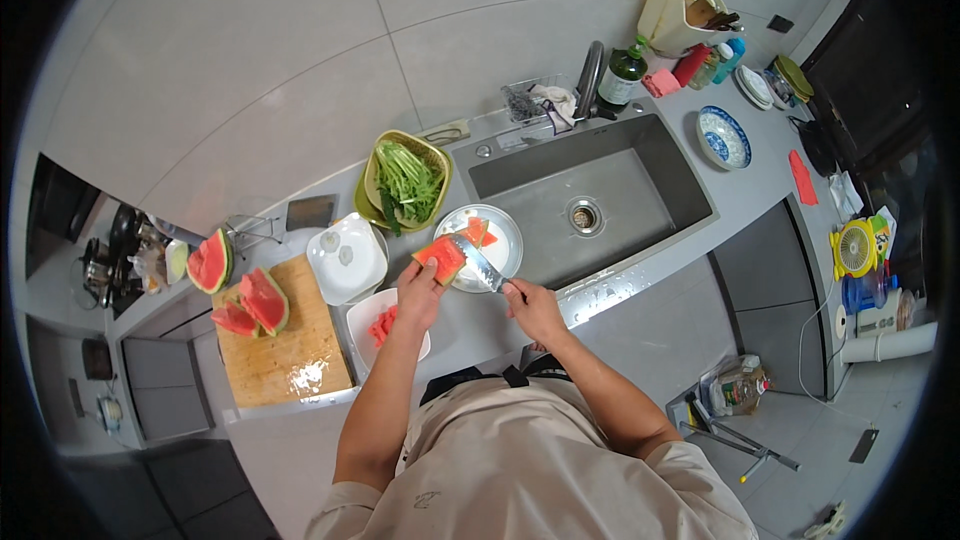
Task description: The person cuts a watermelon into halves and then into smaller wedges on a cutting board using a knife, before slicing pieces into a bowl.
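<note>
My left hand (pixel 421 292) grips a thick piece of watermelon (pixel 441 258), red flesh facing up. In my right hand (pixel 534 307) is the handle of a kitchen knife, its broad steel blade (pixel 484 264) slanting up to the left with the tip at the watermelon's edge. Beneath both lies a round metal plate (pixel 512 229) holding a few watermelon scraps (pixel 478 229). A white bowl (pixel 360 319) of cut red watermelon pieces (pixel 383 324) sits partly hidden behind my left wrist. Larger watermelon chunks (pixel 264 301) rest on the wooden cutting board (pixel 300 360) further left.
A grey sink (pixel 615 187) with a faucet (pixel 590 79) lies to the right. Green baskets (pixel 445 165) of leafy vegetables (pixel 405 180) and stacked white dishes (pixel 346 251) stand behind my left hand. A blue-patterned bowl (pixel 724 138) is right of the sink; another watermelon piece (pixel 210 262) stands left.
</note>
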A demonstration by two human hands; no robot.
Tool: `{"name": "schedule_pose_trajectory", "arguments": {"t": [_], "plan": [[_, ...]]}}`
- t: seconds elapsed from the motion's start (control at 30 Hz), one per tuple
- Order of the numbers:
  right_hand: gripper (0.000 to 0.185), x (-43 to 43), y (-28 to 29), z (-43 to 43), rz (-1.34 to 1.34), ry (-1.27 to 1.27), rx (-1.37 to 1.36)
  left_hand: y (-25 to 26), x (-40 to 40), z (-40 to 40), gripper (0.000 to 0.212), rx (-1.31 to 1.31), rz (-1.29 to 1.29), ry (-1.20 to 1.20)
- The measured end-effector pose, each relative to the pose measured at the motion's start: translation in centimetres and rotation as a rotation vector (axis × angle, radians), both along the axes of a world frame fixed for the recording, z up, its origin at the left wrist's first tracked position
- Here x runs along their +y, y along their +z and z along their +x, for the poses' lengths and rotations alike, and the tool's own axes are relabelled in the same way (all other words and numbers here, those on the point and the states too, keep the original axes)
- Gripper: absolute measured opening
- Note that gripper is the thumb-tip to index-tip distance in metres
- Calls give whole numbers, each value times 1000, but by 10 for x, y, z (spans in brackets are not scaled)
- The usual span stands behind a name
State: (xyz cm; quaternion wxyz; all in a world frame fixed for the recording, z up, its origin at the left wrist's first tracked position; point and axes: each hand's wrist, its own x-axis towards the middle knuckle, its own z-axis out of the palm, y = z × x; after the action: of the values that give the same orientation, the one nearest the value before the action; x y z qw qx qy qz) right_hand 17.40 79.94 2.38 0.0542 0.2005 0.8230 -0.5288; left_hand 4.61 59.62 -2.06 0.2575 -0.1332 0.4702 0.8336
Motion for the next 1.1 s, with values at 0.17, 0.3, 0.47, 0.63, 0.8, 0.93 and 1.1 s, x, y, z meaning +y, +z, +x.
{"name": "schedule_pose_trajectory", "arguments": {"t": [0.17,0.3,0.47,0.63,0.8,0.93,1.1], "plan": [[33,5,-8,2,27,68,34,6,-5,0,36,-30,-28,-62],[34,8,-3,-11,-89,134,-61,2,-6,-1,35,-31,-44,-110],[32,-5,-12,-25,-59,91,-25,0,8,3,34,-50,-123,-37],[28,-24,-39,-21,112,7,104,-2,23,6,29,-47,-177,57],[31,-31,-25,-11,388,-4,137,-9,21,0,26,126,-323,54],[34,-19,-13,-6,507,-53,129,-9,23,-3,24,130,-388,53],[30,-14,-23,-7,327,-86,237,-14,16,-4,22,39,-208,154]]}}
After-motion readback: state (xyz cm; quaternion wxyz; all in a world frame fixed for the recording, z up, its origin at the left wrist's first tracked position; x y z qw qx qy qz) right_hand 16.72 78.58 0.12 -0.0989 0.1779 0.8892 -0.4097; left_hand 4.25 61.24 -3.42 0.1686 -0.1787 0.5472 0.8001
